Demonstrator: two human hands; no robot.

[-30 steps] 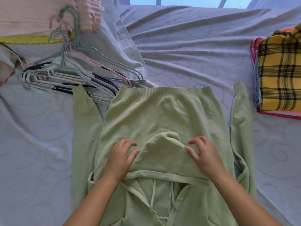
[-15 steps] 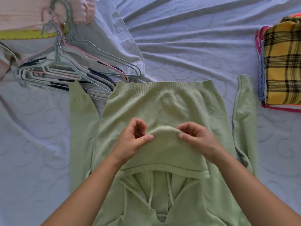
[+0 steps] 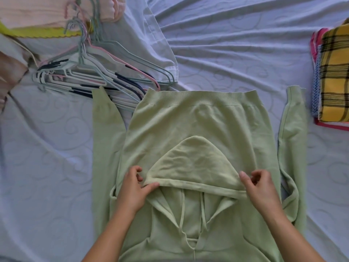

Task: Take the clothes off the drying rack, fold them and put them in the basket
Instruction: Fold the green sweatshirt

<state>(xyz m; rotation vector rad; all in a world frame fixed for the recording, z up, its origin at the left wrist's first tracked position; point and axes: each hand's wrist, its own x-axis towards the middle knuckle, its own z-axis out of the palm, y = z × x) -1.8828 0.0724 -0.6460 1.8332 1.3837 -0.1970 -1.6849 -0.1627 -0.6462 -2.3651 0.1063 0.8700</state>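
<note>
Both hands have slid from the tip of the hood (image 3: pixel 192 163) down to its lower corners. The left hand (image 3: pixel 133 190) pinches the left end of the rim between thumb and curled fingers, and the right hand (image 3: pixel 262 188) pinches the right end likewise. The pale green hoodie (image 3: pixel 196 125) lies flat on the bed sheet (image 3: pixel 236 44), sleeves straight alongside, hood folded onto its body, between the hangers (image 3: pixel 98 72) and a folded plaid stack (image 3: pixel 334 76).
</note>
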